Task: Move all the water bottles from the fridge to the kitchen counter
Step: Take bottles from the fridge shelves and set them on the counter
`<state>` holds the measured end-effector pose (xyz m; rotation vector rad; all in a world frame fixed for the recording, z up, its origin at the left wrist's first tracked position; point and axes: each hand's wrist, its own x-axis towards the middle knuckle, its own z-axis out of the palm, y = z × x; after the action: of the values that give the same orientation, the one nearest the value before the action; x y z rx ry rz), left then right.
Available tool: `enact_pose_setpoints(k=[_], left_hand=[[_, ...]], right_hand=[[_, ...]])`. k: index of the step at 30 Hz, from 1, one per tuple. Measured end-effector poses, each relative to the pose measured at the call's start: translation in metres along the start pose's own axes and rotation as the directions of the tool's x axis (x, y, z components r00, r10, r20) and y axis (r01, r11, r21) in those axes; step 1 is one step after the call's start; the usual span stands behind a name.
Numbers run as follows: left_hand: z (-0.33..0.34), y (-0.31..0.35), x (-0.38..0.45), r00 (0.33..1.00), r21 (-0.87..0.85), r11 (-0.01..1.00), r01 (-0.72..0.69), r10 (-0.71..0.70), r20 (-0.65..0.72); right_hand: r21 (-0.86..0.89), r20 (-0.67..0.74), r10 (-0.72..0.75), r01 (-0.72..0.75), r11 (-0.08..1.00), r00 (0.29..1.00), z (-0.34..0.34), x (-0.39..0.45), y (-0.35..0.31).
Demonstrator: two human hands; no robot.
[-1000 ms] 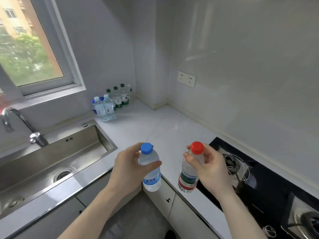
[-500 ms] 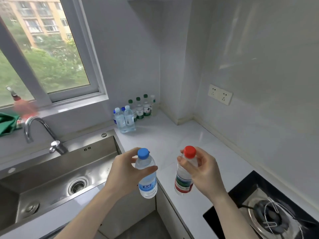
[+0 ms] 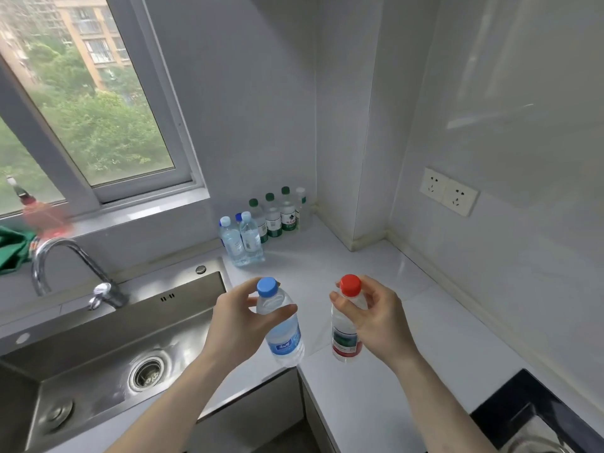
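Observation:
My left hand [image 3: 238, 325] grips a blue-capped water bottle [image 3: 282, 335] by its shoulder, holding it in the air over the front of the white counter [image 3: 376, 282]. My right hand [image 3: 379, 318] pinches the neck of a red-capped water bottle [image 3: 346, 338], also held above the counter. At the back of the counter, by the wall corner, stand several bottles: blue-capped ones [image 3: 242, 240] in front and green-capped ones [image 3: 277, 214] behind them.
A steel sink [image 3: 108, 351] with a curved tap [image 3: 65, 269] lies to the left under the window. A black gas hob [image 3: 536, 416] fills the lower right corner. A double wall socket [image 3: 447, 191] sits on the right wall. A green cloth [image 3: 13, 250] lies on the sill.
The view has swung left and closer to the counter. Both hands, each still holding its bottle, have moved forward over the counter towards the bottles standing at the back.

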<state>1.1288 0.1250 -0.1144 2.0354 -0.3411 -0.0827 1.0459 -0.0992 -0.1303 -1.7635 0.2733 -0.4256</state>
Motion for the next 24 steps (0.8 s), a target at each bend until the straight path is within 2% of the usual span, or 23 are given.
enact_pose_setpoints(k=[13, 18, 24], left_hand=[[0.040, -0.046, 0.094, 0.991, -0.007, 0.998, 0.057, -0.056, 0.124], [0.051, -0.082, 0.140, 0.979, -0.008, 0.991, 0.131, -0.128, 0.160], [0.052, -0.118, 0.191, 0.979, 0.144, 0.986, 0.086, -0.110, 0.173]], right_hand=[[-0.112, -0.033, 0.118, -0.121, 0.986, 0.992, 0.000, 0.056, 0.035], [-0.155, -0.024, 0.180, -0.182, 0.971, 0.983, 0.019, 0.094, 0.055], [-0.195, -0.046, 0.241, -0.245, 0.950, 0.969, 0.056, 0.147, 0.088]])
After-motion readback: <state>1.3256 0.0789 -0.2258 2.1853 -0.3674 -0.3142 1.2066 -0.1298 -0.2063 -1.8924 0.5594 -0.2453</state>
